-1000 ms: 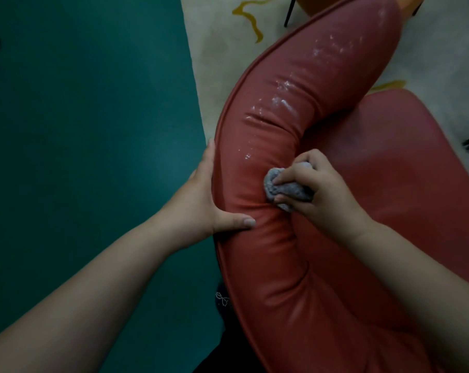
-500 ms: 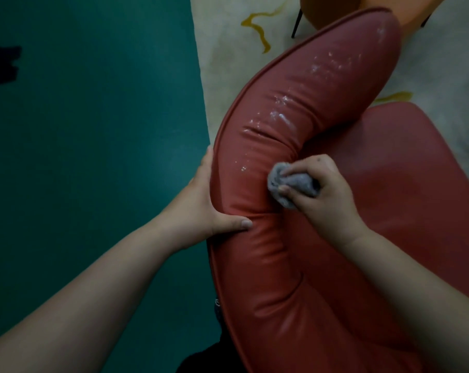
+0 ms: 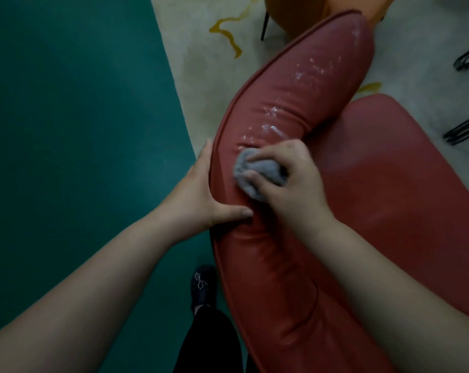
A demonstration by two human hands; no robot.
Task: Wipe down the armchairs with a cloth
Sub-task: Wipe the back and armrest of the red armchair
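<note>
Red armchair (image 3: 290,103): curved padded backrest runs from 1 o'clock down to 6 o'clock of the view, with the seat cushion (image 3: 389,184) to its right at 3 o'clock; whitish wet-looking streaks mark the upper backrest, though the dim light leaves their nature unclear. Grey cloth (image 3: 257,173): bunched into a wad, pressed against the inner face of the backrest near the centre of the view. Right hand (image 3: 290,181): fingers and thumb curled tightly round the cloth, holding it to the leather. Left hand (image 3: 201,195): spread open on the outer edge of the backrest at 9 o'clock of the cloth, thumb laid across the top of the padding, fingers down the outer side. Floor: teal surface (image 3: 80,130) at 9 o'clock; pale rug (image 3: 201,49) with yellow squiggles at 12 o'clock. Orange chair (image 3: 303,12): at 12 o'clock, just beyond the backrest tip. Dark shoe (image 3: 202,286): at 6 o'clock, beside the armchair base.
</note>
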